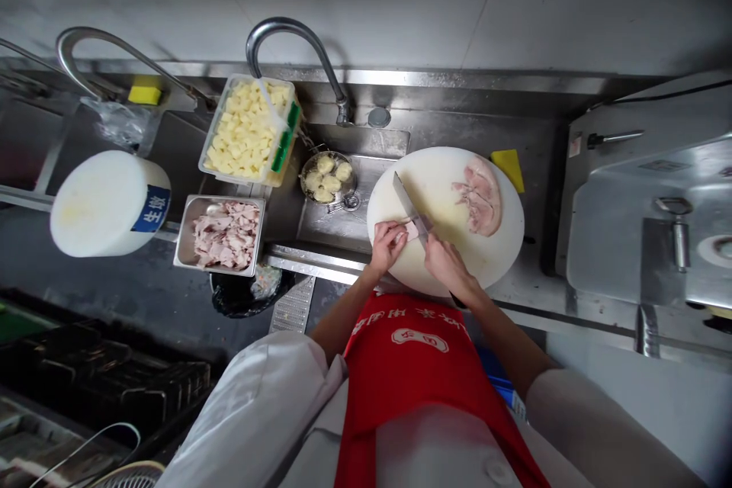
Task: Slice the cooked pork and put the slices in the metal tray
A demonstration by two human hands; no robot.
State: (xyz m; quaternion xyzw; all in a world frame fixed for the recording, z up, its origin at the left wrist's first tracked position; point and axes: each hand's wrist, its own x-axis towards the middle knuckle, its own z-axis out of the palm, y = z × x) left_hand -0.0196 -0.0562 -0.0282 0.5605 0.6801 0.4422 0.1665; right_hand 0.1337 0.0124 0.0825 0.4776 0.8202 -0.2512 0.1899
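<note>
My right hand [447, 262] is closed round the handle of a broad-bladed kitchen knife [407, 201]. The blade rests against a small pale piece of meat [412, 230] on a round white cutting board [426, 168]. Curled fingers of my left hand [390, 244] press that piece down, just left of the blade. Toward the right side of the board lies a larger, flat slab of pale pink meat [484, 198], apart from both hands.
Left of the board, a sink holds a bowl of peeled potatoes [325, 177] below a curved faucet [291, 23]. A tub of potato cubes [243, 126], a metal pan of cut meat [226, 236] and another thick round board [97, 202] stand further left. Metal equipment [606, 229] borders the right.
</note>
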